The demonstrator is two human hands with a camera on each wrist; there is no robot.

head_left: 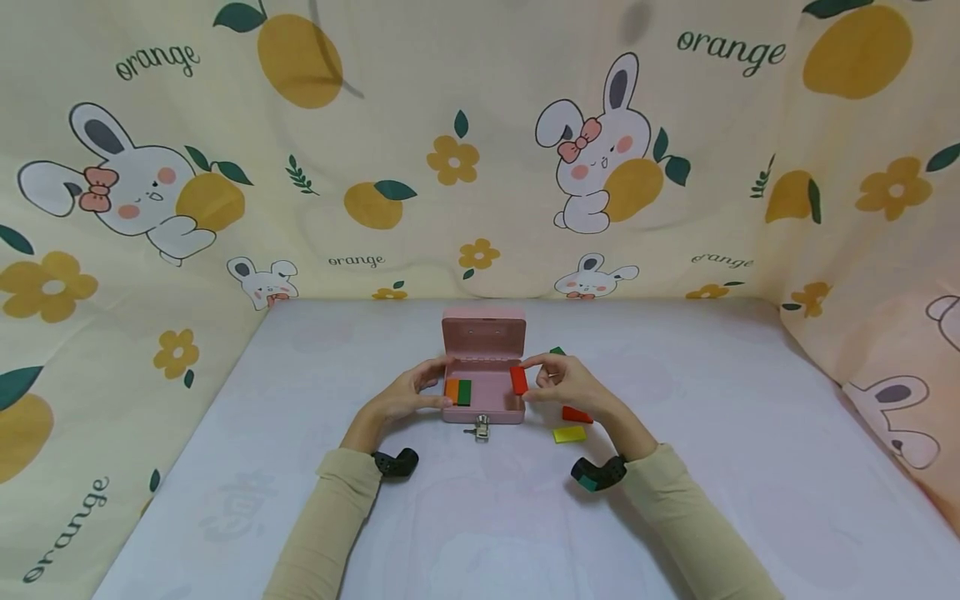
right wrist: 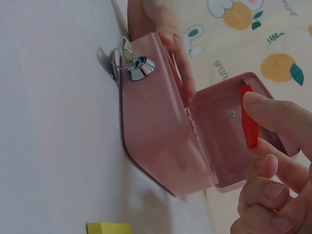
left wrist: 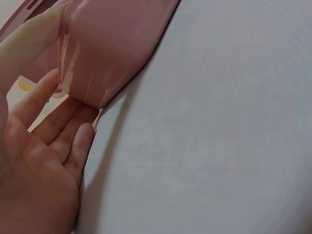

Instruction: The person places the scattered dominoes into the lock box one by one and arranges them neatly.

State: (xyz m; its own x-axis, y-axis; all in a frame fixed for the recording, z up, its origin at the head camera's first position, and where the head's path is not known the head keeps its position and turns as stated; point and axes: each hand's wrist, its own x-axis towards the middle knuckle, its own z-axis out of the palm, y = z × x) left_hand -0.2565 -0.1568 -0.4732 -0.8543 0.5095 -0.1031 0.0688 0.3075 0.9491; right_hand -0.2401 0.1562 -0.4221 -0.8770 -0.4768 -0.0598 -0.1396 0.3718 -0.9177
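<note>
A pink metal cash box [head_left: 483, 417] stands on the white table with its lid [head_left: 483, 337] raised. My left hand [head_left: 408, 392] grips the box's left side, thumb at the front and fingers toward the back corner. Inside, against the left wall, lie an orange block [head_left: 452, 390] and a green block [head_left: 465, 392] side by side. My right hand [head_left: 566, 382] pinches a red block [right wrist: 250, 117] between thumb and index finger, over the box's right edge. In the right wrist view, its other fingers [right wrist: 265, 192] are curled.
Keys [right wrist: 126, 51] hang in the lock [right wrist: 142, 68] on the box's front. Right of the box lie another red block [head_left: 577, 414], a yellow block [head_left: 569, 434] and a partly hidden green block [head_left: 557, 351]. A patterned cloth [head_left: 480, 225] rises behind the table.
</note>
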